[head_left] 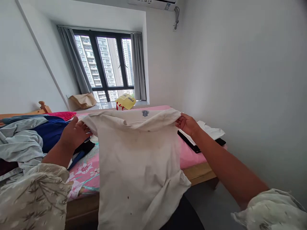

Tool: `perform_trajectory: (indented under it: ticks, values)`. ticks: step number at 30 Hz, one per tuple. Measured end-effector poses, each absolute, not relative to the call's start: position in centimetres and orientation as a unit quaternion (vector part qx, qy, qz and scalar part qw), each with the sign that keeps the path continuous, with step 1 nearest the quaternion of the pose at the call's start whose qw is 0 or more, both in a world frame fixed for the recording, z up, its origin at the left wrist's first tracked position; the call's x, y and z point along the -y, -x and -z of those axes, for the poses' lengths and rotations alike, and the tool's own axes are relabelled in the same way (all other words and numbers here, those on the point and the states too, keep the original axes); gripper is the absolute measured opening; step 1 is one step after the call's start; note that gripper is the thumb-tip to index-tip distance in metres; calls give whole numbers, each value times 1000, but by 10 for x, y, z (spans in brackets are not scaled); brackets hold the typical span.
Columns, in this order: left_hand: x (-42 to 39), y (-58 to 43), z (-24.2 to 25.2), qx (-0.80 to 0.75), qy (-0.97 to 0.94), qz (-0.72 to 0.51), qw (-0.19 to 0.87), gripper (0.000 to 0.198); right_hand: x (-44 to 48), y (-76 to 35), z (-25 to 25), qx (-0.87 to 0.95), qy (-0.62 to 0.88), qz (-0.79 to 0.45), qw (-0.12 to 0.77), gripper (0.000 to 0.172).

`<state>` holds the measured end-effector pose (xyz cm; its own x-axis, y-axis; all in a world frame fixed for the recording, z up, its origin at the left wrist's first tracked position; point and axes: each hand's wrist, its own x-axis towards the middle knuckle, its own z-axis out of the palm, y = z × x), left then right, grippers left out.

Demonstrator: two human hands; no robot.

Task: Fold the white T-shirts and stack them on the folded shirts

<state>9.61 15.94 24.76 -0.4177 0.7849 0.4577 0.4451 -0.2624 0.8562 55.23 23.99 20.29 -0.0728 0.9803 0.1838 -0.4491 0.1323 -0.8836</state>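
A white T-shirt [136, 159] hangs stretched between my two hands, in front of the bed. Brownish stains show below its neckline, with a few dark specks lower down. A small dark crest [145, 113] is visible on the far layer at the top. My left hand [75, 132] grips the shirt's upper left corner, fingers curled behind the cloth. The upper right corner is pinched in my right hand [188, 124]. The lower right part of the shirt is bunched and creased.
Piled clothes [21, 140], grey and blue, lie on the bed's left. Folded white and black garments [208, 131] rest at its right end. A yellow bag [126, 101] and a brown paper bag [83, 100] are by the window. A wall [251, 80] stands on the right.
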Motion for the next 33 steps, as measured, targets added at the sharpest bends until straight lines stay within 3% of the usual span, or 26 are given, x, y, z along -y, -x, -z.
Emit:
perform_trajectory:
  ticks: [2,4,7,9,12,14,20,26,30,33]
  values:
    - [-175,-100,-213,-631,-490,-553,238,62,-261,-548,-166,442,384,-559,587,20]
    - [-174,-107,-160,-666,-462,-510,290,65,-259,-543,-117,511,488,-493,507,27]
    - [-144,-120,-65,-686,-479,-437,331,56,-227,-533,-37,560,526,-482,421,22]
    - [-112,-126,-7,-685,-547,-369,308,45,-201,-528,6,593,538,-462,381,16]
    - [-64,-127,57,-691,-600,-349,202,33,-174,-524,45,636,549,-419,345,27]
    - [-41,-123,82,-706,-593,-353,161,36,-164,-523,57,658,551,-394,328,33]
    - [-21,-119,105,-727,-553,-372,163,44,-143,-527,74,796,532,-202,208,28]
    - [-26,-144,93,-750,-506,-372,208,27,-114,-539,78,772,575,-180,202,22]
    - [-21,-163,88,-755,-480,-398,203,17,-112,-536,70,750,600,-146,237,34]
    - [-9,-165,85,-779,-422,-415,207,27,-114,-532,60,754,597,-95,256,22]
